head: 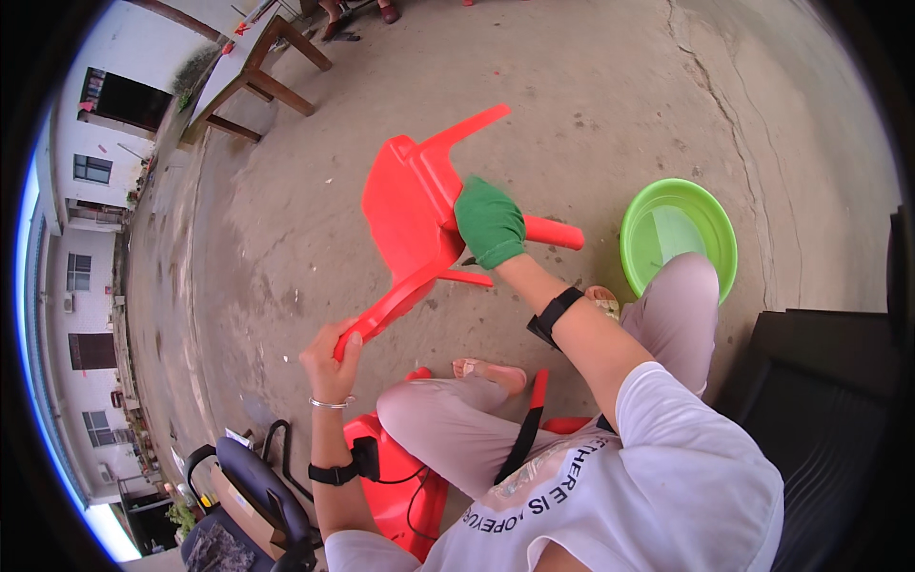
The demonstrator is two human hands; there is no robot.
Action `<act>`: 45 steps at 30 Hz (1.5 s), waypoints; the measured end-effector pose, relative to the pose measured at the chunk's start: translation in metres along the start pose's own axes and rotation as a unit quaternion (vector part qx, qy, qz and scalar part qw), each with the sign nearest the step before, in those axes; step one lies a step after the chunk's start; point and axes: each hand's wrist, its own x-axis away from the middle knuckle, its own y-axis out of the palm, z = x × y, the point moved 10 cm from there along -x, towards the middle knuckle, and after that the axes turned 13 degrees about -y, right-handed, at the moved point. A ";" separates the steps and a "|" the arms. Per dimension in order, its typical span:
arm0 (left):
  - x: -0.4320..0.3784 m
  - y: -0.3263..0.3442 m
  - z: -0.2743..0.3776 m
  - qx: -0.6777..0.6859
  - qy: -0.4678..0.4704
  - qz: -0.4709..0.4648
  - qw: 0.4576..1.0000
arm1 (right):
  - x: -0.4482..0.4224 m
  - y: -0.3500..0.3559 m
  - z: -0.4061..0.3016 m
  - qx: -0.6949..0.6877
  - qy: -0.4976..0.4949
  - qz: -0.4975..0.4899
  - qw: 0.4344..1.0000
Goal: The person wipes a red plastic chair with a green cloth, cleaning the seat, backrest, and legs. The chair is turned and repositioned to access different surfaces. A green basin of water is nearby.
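A small red plastic chair [411,207] is tilted in front of me, its legs pointing away and to the right. My left hand [334,357], bare and with a silver bangle at the wrist, grips the end of the chair's backrest. A green cloth or mitt [490,220] covers my right hand [493,218], which presses against the chair near its seat and legs. The fingers inside the green covering are hidden. To the right, a lime green plastic basin [678,229] stands on the concrete beside my knee, with a pale area inside it.
Another red plastic seat [400,500] is beside my left leg. At lower left stands a dark office chair [243,493] with cardboard and cloth on it. A wooden-legged table [246,68] is at upper left; another person's feet [389,13] show near the top. A black object [808,400] is at right.
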 end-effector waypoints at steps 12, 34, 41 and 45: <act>-0.036 0.134 0.021 -0.435 -0.025 -0.138 0.890 | -0.001 0.052 -0.016 -0.011 -0.097 -0.176 0.980; -0.066 0.186 -0.008 -0.560 -0.026 -0.057 0.826 | 0.091 0.090 0.188 0.021 0.025 -0.005 0.999; -0.074 0.175 -0.026 -0.547 -0.069 -0.098 0.828 | 0.117 0.079 0.243 -0.435 0.392 0.262 0.767; -0.082 0.168 -0.038 -0.533 -0.091 -0.095 0.836 | 0.051 0.037 0.130 -0.171 0.072 0.083 0.979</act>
